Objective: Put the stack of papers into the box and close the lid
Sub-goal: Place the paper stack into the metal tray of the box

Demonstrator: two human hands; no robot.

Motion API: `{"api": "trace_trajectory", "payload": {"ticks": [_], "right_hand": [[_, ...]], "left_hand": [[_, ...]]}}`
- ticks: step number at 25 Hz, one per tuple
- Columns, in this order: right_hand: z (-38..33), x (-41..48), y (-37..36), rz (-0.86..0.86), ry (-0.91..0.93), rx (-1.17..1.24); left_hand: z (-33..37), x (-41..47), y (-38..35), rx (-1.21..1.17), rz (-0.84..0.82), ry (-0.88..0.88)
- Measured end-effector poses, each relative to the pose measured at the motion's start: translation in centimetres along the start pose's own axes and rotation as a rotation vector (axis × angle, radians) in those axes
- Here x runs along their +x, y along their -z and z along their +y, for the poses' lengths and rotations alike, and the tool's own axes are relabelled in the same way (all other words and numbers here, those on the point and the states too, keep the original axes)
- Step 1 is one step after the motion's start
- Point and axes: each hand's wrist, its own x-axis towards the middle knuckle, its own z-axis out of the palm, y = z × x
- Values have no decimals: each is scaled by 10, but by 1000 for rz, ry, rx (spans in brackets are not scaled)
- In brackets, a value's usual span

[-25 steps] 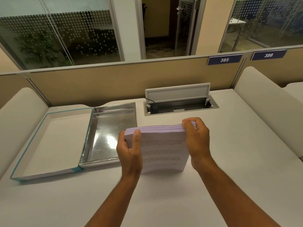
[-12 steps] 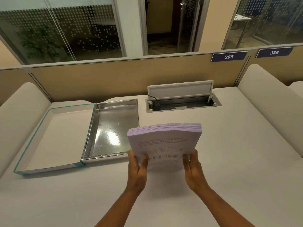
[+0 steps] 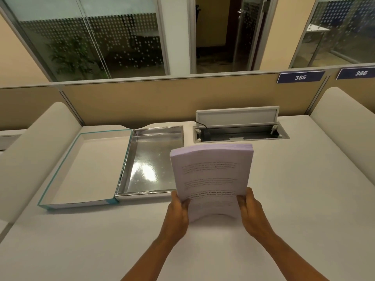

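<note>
I hold a thick stack of pale printed papers (image 3: 212, 175) above the desk, tilted up with its far edge raised. My left hand (image 3: 177, 212) grips its near left corner and my right hand (image 3: 252, 212) grips its near right corner. To the left lies the open box: a shiny silver-lined tray (image 3: 151, 161) with nothing in it, and beside it the white lid (image 3: 85, 169) with teal edging, lying inside up. The stack's left edge overlaps the silver tray's right rim in view.
A white desk (image 3: 294, 199) runs under everything. Behind the stack an open cable hatch (image 3: 240, 133) with a raised flap is set into the desk. Tan partition panels stand at the back, and padded white dividers flank both sides.
My hands slid from the stack's upper sides down to its near corners. The stack rose off the desk and shifted slightly left toward the silver tray.
</note>
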Motion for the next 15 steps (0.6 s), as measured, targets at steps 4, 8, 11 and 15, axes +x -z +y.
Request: {"api": "trace_trajectory", "payload": {"ticks": [4,8,11,15], "right_hand": [[-10,20,-4,-145,-76,-80],[-35,47,-22,-233,-131,-82],[-60,71,-46,-252,-183,-57],[-97,111,-86,-308,-253,0]], "left_hand": [[-3,12,21,61,7,2],[-3,34,57,94,12,81],[-4,58,92,78,55,188],[-7,96,136,65,95,258]]}}
